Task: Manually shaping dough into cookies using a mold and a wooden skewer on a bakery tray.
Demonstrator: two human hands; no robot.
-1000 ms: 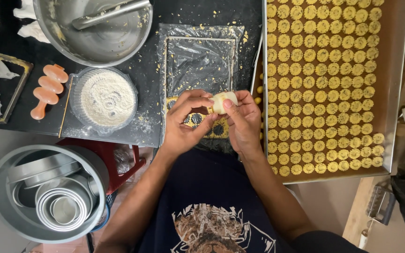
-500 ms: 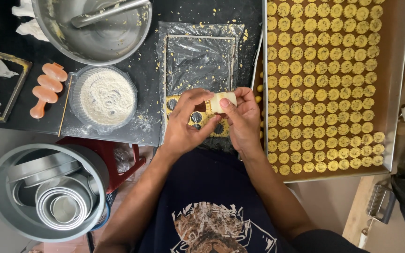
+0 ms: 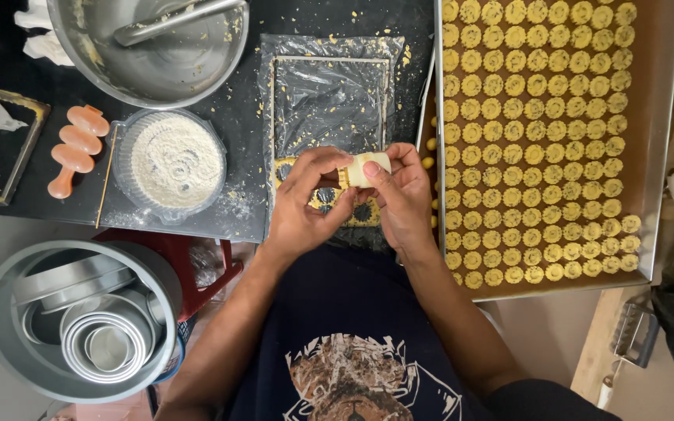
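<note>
**Cutter held in both hands at the counter's front edge**

Left hand (image 3: 302, 206) and right hand (image 3: 403, 195) both grip a small cream plunger cutter (image 3: 366, 168), fingers closed around it. It is held above the yellow dough sheet (image 3: 329, 199), near the counter's front edge. Flour bowl (image 3: 172, 162) to the left; tray (image 3: 657, 117) of cut cookies (image 3: 540, 140) along the right edge.

cutter (image 3: 367, 169) | tipped sideways from upright; left hand (image 3: 303, 204) fingers now at its end
</note>
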